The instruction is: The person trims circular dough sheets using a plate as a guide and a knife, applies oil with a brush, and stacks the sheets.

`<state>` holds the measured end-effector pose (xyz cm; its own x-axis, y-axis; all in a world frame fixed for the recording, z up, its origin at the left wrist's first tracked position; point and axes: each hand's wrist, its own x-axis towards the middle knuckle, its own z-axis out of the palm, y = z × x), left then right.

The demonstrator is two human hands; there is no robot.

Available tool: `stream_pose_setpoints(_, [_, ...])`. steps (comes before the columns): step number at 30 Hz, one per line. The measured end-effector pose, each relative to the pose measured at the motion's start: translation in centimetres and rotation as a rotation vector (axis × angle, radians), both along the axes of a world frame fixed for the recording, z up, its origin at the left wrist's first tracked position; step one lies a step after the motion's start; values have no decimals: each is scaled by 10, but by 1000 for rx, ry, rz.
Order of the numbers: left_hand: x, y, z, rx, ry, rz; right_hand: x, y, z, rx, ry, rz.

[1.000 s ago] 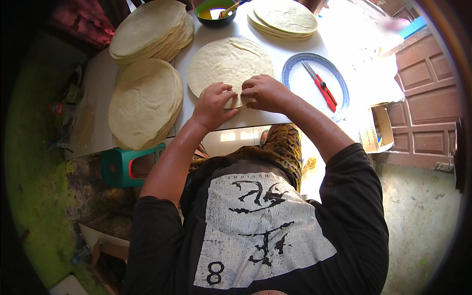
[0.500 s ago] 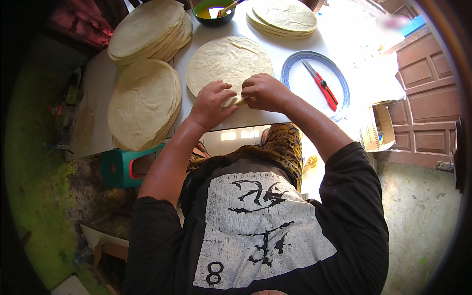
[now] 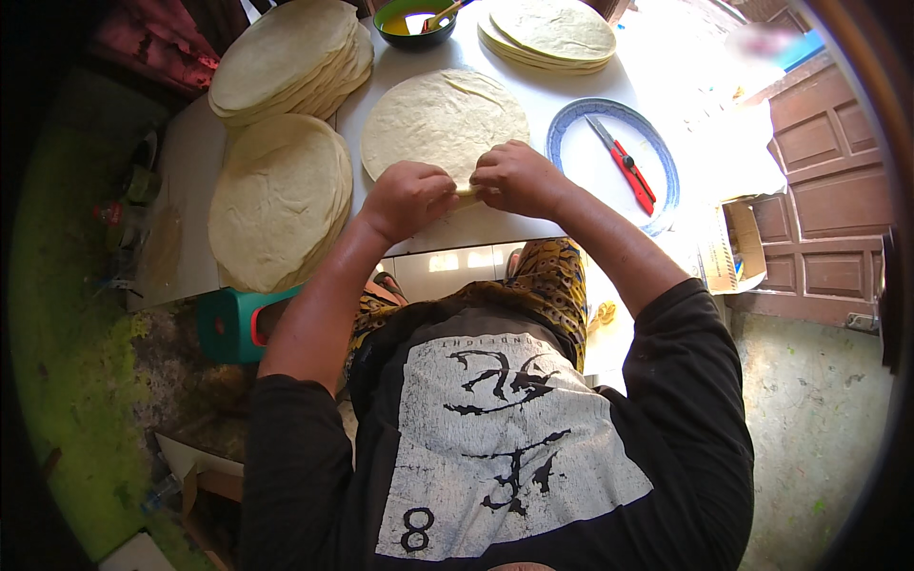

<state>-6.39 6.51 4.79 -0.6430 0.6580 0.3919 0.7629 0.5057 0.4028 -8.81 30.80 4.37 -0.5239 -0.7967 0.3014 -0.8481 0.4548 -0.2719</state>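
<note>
A flat round of pale dough [image 3: 446, 119] lies on the white table in front of me. At its near edge my left hand [image 3: 411, 198] is closed, fingers curled and pinching the rim of the dough. Close beside it, my right hand [image 3: 519, 181] also pinches that near edge with bent fingers. The bit of rim between the two hands looks slightly raised or folded; my fingers hide most of it. To the right of the dough, a red utility knife [image 3: 624, 167] with its blade out rests on a white plate with a blue rim [image 3: 556, 133].
Stacked dough rounds stand at the far left [image 3: 281, 57], near left [image 3: 276, 200] and far right [image 3: 550, 33]. Between the far stacks is a dark bowl [image 3: 416, 36] with yellow liquid and a brush. A green stool [image 3: 224, 324] is under the table's left side; a cardboard box [image 3: 743, 247] stands right.
My left hand has gone from spread fingers to a closed pinch on the dough's near edge. The right hand has barely moved.
</note>
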Motion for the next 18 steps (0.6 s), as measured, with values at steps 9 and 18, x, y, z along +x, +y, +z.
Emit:
stream_pose_setpoints(9, [-29,-5,24,-62,-206,249,-45,-15,27,-30,-121,-107])
stream_pose_setpoints(18, [-39,-2,45,-36,-248,314,-49,-4,41,-33,-284,-245])
